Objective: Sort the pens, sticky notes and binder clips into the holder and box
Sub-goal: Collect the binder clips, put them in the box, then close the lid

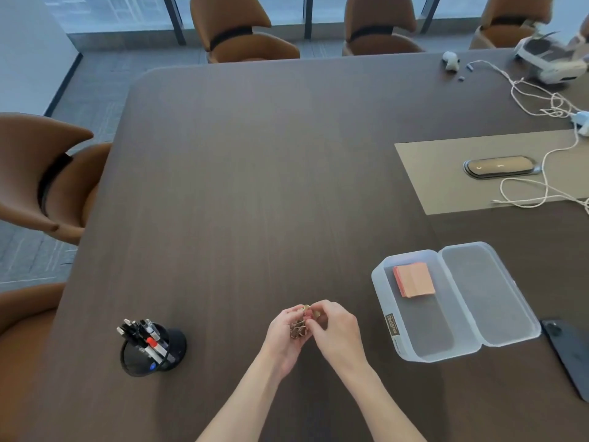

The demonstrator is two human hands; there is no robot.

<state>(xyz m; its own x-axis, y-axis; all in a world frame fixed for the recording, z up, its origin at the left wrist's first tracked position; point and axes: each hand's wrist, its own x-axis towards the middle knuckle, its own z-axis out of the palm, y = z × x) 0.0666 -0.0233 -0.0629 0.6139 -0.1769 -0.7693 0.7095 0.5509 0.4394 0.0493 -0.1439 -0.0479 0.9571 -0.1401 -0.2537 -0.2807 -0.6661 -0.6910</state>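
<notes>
Near the table's front edge my left hand (284,338) and my right hand (334,330) meet, both closed around a small bunch of metal binder clips (300,327). How many clips there are is hidden by my fingers. To the right stands a clear plastic box (411,317) with its lid (487,295) folded open. A pink pad of sticky notes (414,279) lies in the box's far end. At the left a black round holder (153,352) holds several pens (146,336).
A dark phone (570,355) lies right of the box near the table's edge. Farther right are a tan mat (446,186) with a black oval device (500,166), white cables (541,103) and white gear. Brown chairs (47,177) ring the dark table (255,186).
</notes>
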